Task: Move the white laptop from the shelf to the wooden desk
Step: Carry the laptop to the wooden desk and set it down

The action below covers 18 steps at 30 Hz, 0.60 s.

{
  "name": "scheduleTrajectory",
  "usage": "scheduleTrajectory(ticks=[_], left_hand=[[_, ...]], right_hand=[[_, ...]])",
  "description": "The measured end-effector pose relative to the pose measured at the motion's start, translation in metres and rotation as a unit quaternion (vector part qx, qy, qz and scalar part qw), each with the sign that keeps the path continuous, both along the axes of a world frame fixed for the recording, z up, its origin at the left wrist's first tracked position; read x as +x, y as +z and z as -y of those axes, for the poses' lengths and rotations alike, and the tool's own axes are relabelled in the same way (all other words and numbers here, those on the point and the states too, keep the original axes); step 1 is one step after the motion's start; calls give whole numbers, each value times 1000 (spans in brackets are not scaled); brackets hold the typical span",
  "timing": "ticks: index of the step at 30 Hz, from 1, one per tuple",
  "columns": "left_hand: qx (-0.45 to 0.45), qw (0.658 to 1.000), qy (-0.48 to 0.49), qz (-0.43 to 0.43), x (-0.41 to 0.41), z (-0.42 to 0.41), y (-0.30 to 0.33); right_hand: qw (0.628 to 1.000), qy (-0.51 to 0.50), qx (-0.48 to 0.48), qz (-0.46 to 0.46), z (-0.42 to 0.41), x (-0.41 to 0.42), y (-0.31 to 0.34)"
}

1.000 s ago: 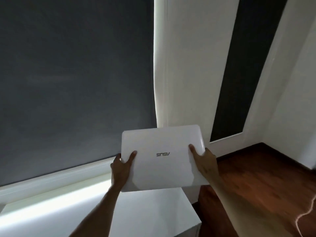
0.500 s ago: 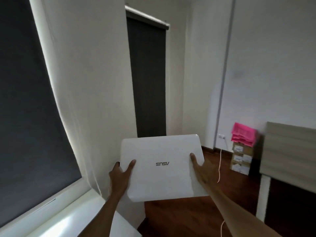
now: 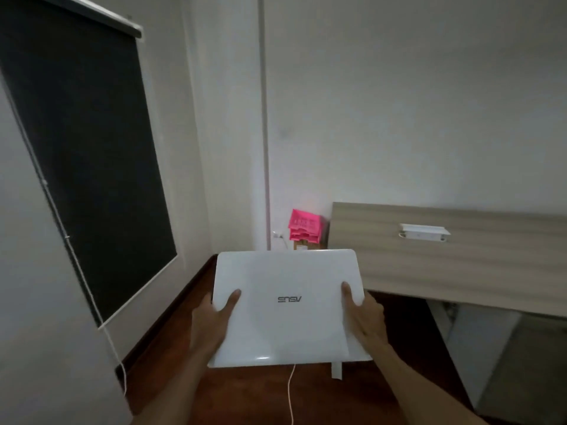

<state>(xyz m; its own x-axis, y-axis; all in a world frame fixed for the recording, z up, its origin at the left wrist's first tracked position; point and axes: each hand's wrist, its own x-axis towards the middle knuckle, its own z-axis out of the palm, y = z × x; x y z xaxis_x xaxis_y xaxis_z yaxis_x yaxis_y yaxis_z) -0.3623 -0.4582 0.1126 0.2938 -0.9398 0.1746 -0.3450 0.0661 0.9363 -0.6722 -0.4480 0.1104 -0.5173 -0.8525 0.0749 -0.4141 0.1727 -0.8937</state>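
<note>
Left hand: the left hand (image 3: 214, 317) grips the left edge of the white laptop (image 3: 288, 308); thumb on the lid, fingers hidden beneath
Right hand: the right hand (image 3: 365, 317) clasps the right edge the same way; thumb on top, the rest out of sight under the shell
Laptop: closed, lid up, nearly level, carried in the air over the dark floor (image 3: 383, 394); not touching anything but the hands; its far right corner overlaps the near left corner of the wooden surface (image 3: 429, 265) in the view
Surface: to the right and far; a small white object (image 3: 423, 232) lies on it, well apart from the near left corner
Step in hand: carrying to the surface, by my reading; placing not yet done
Doing it well: keep both grips even so the laptop stays flat; aim for the bare near part, clear of the white object; lower the far edge first, then slide the fingers out; mind the white cord (image 3: 290, 391) hanging below
</note>
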Motion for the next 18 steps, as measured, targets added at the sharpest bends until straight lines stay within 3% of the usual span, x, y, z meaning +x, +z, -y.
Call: scheduleTrajectory(ticks=[7,18], left_hand=[[17,998,-53,23,-88,77,-5],[55,991,-119,33,-176,258,-32]], right_hand=[[997,-71,16,-12,32,-83,-6],[990,-134,43,-9,175,-164,-41]])
